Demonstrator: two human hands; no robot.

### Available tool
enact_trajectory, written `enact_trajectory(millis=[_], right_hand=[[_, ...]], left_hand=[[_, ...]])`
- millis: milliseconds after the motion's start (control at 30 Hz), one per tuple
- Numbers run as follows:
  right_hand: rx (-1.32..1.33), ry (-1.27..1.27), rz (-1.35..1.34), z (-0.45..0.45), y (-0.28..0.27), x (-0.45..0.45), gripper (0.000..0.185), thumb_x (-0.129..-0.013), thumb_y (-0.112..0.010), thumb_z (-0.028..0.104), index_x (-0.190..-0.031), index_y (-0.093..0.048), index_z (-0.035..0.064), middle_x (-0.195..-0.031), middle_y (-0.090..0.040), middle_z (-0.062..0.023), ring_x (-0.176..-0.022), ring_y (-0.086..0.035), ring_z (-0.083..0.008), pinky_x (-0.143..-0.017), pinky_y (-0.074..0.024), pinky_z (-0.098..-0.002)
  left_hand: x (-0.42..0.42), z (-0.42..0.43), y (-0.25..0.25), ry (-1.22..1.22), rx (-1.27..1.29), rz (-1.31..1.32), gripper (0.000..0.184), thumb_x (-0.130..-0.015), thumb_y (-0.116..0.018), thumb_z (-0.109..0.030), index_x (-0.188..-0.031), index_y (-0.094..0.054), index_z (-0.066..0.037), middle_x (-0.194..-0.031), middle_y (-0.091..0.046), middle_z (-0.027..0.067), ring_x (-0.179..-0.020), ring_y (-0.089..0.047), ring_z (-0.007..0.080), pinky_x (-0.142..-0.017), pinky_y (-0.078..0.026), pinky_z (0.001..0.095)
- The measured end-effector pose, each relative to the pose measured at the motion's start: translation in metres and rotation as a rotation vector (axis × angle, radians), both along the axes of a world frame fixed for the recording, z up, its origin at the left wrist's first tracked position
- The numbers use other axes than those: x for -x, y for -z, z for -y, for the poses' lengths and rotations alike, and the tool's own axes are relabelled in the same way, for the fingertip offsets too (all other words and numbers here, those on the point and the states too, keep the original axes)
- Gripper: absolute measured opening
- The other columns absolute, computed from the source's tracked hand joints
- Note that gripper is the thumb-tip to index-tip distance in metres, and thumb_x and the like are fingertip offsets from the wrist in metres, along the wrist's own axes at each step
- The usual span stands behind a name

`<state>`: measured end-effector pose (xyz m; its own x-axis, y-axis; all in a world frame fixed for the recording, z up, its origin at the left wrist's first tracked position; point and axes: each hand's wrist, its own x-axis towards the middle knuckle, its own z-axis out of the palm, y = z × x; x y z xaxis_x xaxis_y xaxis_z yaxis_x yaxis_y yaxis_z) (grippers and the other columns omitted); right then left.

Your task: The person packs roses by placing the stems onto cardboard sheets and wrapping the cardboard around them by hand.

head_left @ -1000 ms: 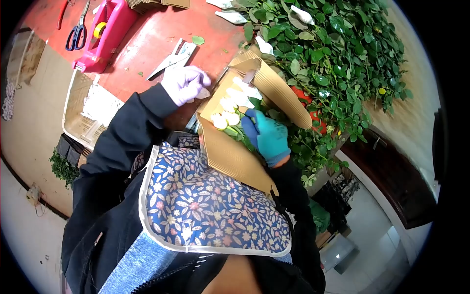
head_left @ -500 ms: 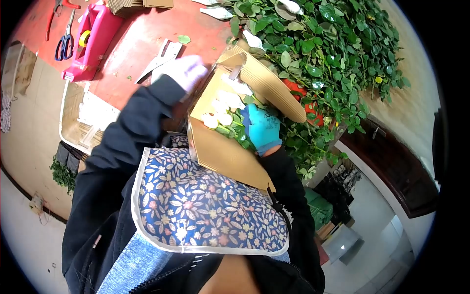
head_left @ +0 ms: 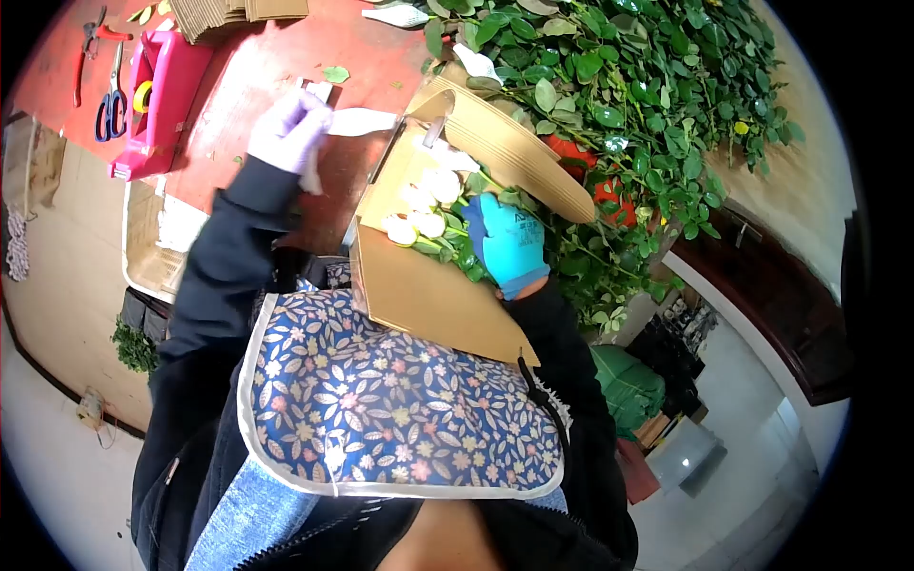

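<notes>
My left hand, in a pale lavender glove, is over the red table with fingers pinched together. White bits show by its fingertips, but what it grips is unclear. To its right lies a white strip. My right hand, in a blue glove, is closed around the leafy stems of several pale roses; its fingertips are partly hidden. These roses lie on a folded sheet of corrugated cardboard, which rests against my floral apron. A raised cardboard flap curves above the blue glove.
Leafy rose stems are heaped at the right, with white-sleeved blooms along their edge. On the red table are a pink tape dispenser, scissors, red-handled pruners and stacked cardboard. A basket stands left.
My left hand has moved left from beside the cardboard, its fingers now pinched. The right hand stays on the roses, and the whole view has shifted slightly.
</notes>
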<state>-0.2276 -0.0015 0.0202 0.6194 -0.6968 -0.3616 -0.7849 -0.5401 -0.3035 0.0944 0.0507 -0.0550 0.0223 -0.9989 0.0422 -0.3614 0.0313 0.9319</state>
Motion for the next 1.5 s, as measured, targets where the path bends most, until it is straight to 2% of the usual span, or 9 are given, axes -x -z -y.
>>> enact_trajectory(millis=[67, 100, 200, 633, 1033, 1100, 1300, 1400, 1500], right_hand=[[0.019, -0.002, 0.104, -0.002, 0.002, 0.0, 0.015, -0.093, -0.062, 0.025, -0.097, -0.062, 0.0101, -0.064, -0.061, -0.0109, -0.058, -0.062, -0.0307, -0.051, -0.0475, -0.0432], [0.016, -0.003, 0.11, -0.001, 0.0, -0.004, 0.015, -0.093, -0.062, 0.025, -0.097, -0.062, 0.0101, -0.064, -0.061, -0.0109, -0.058, -0.062, -0.0307, -0.051, -0.0475, -0.0432], [0.135, 0.057, 0.3, 0.012, -0.027, -0.021, 0.029, -0.095, -0.06, 0.026, -0.116, -0.062, 0.0065, -0.064, -0.062, -0.0101, -0.055, -0.061, -0.0294, -0.05, -0.0484, -0.0405], [0.303, -0.036, 0.248, 0.023, 0.023, -0.007, 0.029, -0.088, -0.067, 0.021, -0.114, -0.064, 0.0087, -0.09, -0.065, -0.0182, -0.08, -0.064, -0.0367, -0.069, -0.0506, -0.0478], [0.244, 0.081, 0.253, 0.022, 0.029, 0.01, 0.026, -0.089, -0.067, 0.011, -0.114, -0.065, 0.0025, -0.096, -0.069, -0.0182, -0.087, -0.066, -0.037, -0.075, -0.0529, -0.0426], [0.234, 0.085, 0.247, 0.02, 0.023, 0.007, 0.03, -0.089, -0.067, 0.01, -0.118, -0.062, 0.002, -0.099, -0.069, -0.0181, -0.089, -0.066, -0.0367, -0.076, -0.0531, -0.0421], [0.078, 0.163, 0.317, 0.021, 0.021, 0.008, 0.036, -0.09, -0.067, 0.024, -0.12, -0.062, 0.0062, -0.098, -0.069, -0.0178, -0.088, -0.066, -0.0383, -0.077, -0.0529, -0.0469], [0.132, 0.083, 0.174, 0.021, -0.011, 0.002, 0.038, -0.092, -0.065, 0.025, -0.123, -0.061, 0.0036, -0.085, -0.069, -0.0165, -0.072, -0.066, -0.0369, -0.066, -0.0524, -0.0462], [0.149, 0.068, 0.136, 0.017, -0.045, -0.006, 0.037, -0.093, -0.064, 0.024, -0.123, -0.061, 0.004, -0.077, -0.069, -0.0149, -0.065, -0.065, -0.0361, -0.06, -0.051, -0.0457]], left_hand=[[0.003, -0.005, 0.005, 0.025, -0.334, -0.863, 0.019, -0.094, -0.062, -0.013, -0.111, -0.059, -0.004, -0.104, -0.066, 0.0049, -0.09, -0.063, 0.0167, -0.083, -0.049, 0.0276], [0.005, 0.001, 0.015, 0.128, -0.043, -0.159, 0.029, -0.091, -0.063, -0.012, -0.119, -0.06, -0.005, -0.096, -0.067, 0.004, -0.079, -0.061, 0.0129, -0.078, -0.05, 0.0266], [0.036, 0.022, -0.037, 0.134, -0.266, -0.044, 0.042, -0.086, -0.064, -0.008, -0.128, -0.061, -0.011, -0.077, -0.062, 0.0018, -0.065, -0.053, 0.0083, -0.065, -0.048, 0.0255], [0.062, 0.024, 0.011, 0.142, -0.486, -0.855, 0.029, -0.093, -0.059, -0.006, -0.121, -0.059, 0.0, -0.097, -0.068, 0.009, -0.089, -0.061, 0.0115, -0.082, -0.051, 0.0276], [-0.001, 0.007, -0.026, -0.1, 0.015, 0.231, 0.016, -0.095, -0.059, -0.014, -0.096, -0.064, 0.001, -0.075, -0.061, 0.0134, -0.07, -0.062, 0.0257, -0.067, -0.05, 0.0355], [-0.018, -0.024, -0.06, -0.002, -0.28, -0.072, 0.017, -0.095, -0.056, -0.017, -0.094, -0.063, -0.001, -0.081, -0.065, 0.0175, -0.072, -0.064, 0.0336, -0.067, -0.05, 0.037], [-0.15, -0.249, 0.031, 0.182, -0.841, 0.62, 0.035, -0.088, -0.066, -0.027, -0.117, -0.065, -0.007, -0.096, -0.069, 0.0197, -0.09, -0.067, 0.0348, -0.083, -0.052, 0.0435], [-0.153, -0.291, 0.02, 0.415, -1.606, 1.109, 0.102, -0.08, -0.072, -0.05, -0.157, -0.005, -0.038, -0.153, -0.037, 0.0153, -0.135, -0.043, 0.0365, -0.107, -0.041, 0.0487], [-0.14, -0.285, 0.012, 0.459, -1.521, 1.129, 0.067, -0.084, -0.068, -0.046, -0.142, -0.038, -0.028, -0.134, -0.053, 0.0194, -0.123, -0.054, 0.0312, -0.101, -0.046, 0.0439]])
